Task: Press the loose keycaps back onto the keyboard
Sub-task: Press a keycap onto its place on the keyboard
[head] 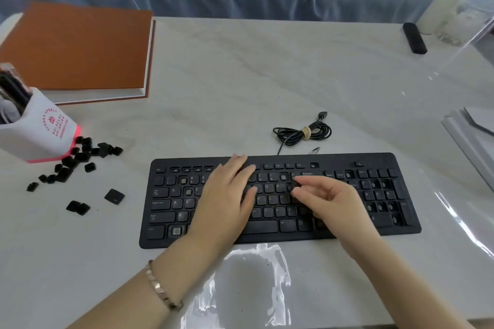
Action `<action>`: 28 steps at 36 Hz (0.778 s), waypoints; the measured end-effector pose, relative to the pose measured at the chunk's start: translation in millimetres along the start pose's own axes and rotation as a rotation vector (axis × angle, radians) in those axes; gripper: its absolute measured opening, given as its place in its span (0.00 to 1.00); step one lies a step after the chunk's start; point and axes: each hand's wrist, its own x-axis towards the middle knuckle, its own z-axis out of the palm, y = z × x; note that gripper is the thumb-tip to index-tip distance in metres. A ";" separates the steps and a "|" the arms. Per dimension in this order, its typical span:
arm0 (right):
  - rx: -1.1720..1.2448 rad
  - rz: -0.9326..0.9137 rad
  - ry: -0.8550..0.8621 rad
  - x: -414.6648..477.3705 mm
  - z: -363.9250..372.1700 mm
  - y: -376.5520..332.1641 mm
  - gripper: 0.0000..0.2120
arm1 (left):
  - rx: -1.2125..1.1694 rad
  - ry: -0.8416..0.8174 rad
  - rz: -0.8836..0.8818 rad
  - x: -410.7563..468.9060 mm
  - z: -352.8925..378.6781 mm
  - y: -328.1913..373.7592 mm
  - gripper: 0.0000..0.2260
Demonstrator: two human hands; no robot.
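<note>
Level small black keycap (295, 184) pinched in right grip (331, 199) (near P row), press straight down; brace black keyboard (347, 161) with spread left grip (227, 195).

Left grip (227, 195) and right grip (328, 200): bare hands, forearms bare to the frame edge. Left wrist wears a link bracelet (160, 287), flat squarish metal segments, probably rose-gold with a few paler links; view's too soft to be sure of the finish.

pen holder (37, 128) crowds loose keycaps (72, 163).
</note>
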 end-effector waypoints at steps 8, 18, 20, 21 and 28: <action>-0.448 -0.292 0.073 32.2 -5.5 3.4 0.07 | 0.315 -0.006 0.108 5.0 14.2 -1.7 0.21; -0.656 -0.437 -0.015 50.7 0.9 13.6 0.10 | 0.310 0.024 0.117 6.2 17.0 -3.9 0.21; -0.676 -0.447 -0.009 50.6 1.3 15.0 0.10 | 0.310 0.024 0.117 6.1 17.6 -4.5 0.21; -0.682 -0.454 -0.005 50.8 1.7 15.5 0.10 | 0.313 0.021 0.117 6.2 17.9 -4.7 0.21; -0.708 -0.479 0.012 50.4 4.2 18.8 0.10 | 0.314 0.028 0.112 6.3 19.0 -6.2 0.21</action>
